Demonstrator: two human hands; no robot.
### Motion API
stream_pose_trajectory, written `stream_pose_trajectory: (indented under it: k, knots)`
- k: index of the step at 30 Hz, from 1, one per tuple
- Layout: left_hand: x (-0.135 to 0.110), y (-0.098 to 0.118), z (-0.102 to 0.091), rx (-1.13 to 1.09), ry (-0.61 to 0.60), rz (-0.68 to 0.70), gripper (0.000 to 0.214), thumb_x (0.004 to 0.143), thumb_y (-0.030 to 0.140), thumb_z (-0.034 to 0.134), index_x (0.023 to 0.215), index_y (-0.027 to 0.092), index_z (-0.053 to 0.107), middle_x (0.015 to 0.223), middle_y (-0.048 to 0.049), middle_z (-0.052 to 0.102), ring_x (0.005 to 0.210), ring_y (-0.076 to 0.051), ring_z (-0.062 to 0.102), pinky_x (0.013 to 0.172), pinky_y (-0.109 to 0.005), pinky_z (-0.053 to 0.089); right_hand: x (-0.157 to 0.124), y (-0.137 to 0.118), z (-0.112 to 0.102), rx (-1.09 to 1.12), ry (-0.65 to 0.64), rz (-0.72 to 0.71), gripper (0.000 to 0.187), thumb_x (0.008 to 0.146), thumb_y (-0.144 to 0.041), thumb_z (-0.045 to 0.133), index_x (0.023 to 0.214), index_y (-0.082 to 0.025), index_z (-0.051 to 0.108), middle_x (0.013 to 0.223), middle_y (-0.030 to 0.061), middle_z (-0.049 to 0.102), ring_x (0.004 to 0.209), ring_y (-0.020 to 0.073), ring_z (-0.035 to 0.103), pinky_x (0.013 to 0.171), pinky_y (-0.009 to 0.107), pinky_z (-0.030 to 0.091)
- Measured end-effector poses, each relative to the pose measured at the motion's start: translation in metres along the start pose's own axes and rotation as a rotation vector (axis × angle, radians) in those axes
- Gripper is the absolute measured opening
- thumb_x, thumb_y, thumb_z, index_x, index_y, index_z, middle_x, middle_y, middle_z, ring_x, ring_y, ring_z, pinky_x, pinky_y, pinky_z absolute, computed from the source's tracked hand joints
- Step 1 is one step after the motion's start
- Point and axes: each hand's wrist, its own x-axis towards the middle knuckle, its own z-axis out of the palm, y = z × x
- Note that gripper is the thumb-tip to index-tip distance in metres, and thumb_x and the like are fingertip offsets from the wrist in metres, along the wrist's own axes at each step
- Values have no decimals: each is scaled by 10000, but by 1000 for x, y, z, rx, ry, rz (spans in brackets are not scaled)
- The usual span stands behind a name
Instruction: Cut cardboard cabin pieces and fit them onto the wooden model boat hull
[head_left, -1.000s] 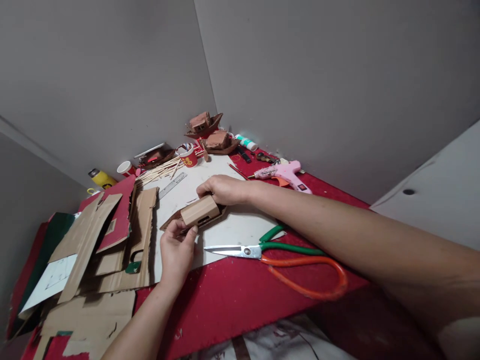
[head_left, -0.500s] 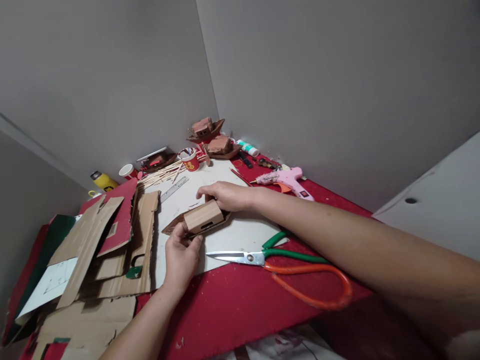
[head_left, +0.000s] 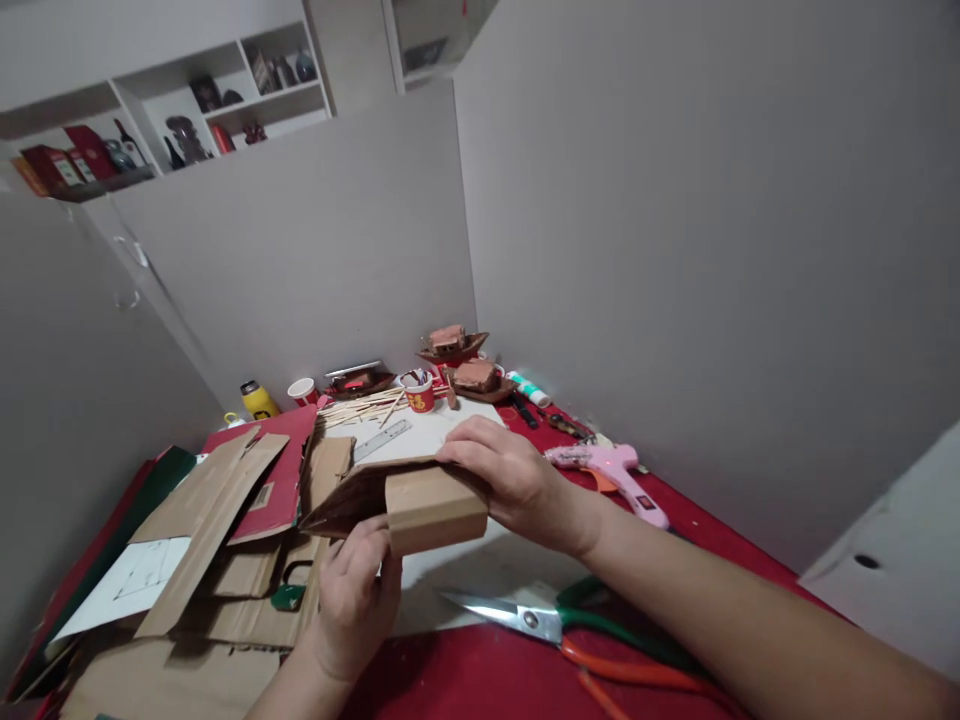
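Both my hands hold a small cardboard model boat raised above the table. Its light brown box-shaped cabin faces me and the darker pointed hull sticks out to the left. My left hand grips it from below with the fingers closed on its near side. Resting over its top and far side is my right hand, fingers curved around it. Under the boat lies a white sheet on the red table.
Scissors with green and orange handles lie near the front. A pink glue gun sits at the right. Cardboard scraps pile up at the left. A steel ruler, sticks, a red cup and two finished boats stand at the back.
Both hands have lifted the cardboard boat off the white sheet towards me. The view has tilted up, so shelves now show above the partition.
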Motion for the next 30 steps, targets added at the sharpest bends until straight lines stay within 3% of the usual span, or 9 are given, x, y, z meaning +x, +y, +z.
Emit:
stream_pose_trajectory:
  k: [9,17,19,22,26,30]
  knots:
    - [4,2,10,22,-87,-31,261,826,-18,474,956,195,548,798,-51,690,768,-162,685,682,-234,537,-11,12,14,19,-49,106,192,842,-31,439,798,-216,463,780,57,534,696,191,479,588,295,422]
    - [8,9,-2,-13,-90,-69,253,789,-9,520,897,217,555,784,-41,679,708,-169,652,640,-242,506,-11,2,9,2,-84,135,196,846,-48,435,807,-234,483,909,83,571,804,211,507,665,332,441]
    - [7,8,3,-123,-128,-252,237,746,2,523,851,205,584,738,-25,644,658,-165,600,598,-242,470,-14,7,16,15,-148,213,196,812,-36,452,773,-226,482,880,76,573,787,205,515,654,324,442]
    - [4,4,17,-408,-248,-783,218,661,15,534,774,183,617,691,0,606,620,-148,537,568,-228,427,-28,20,33,44,-294,392,218,741,-6,512,675,-209,466,709,11,526,650,164,503,556,275,410]
    - [-2,-3,32,-599,-393,-986,317,633,31,540,913,145,639,754,-13,664,591,-135,574,528,-213,449,-49,37,52,113,-500,562,236,856,-186,634,653,-165,516,629,-56,509,568,108,512,522,233,424]
    - [0,-6,30,-725,-487,-1099,269,699,137,617,968,139,625,636,24,617,448,-104,533,452,-207,443,-54,42,55,155,-592,647,232,904,-284,623,722,-150,572,690,-41,562,625,117,557,583,262,473]
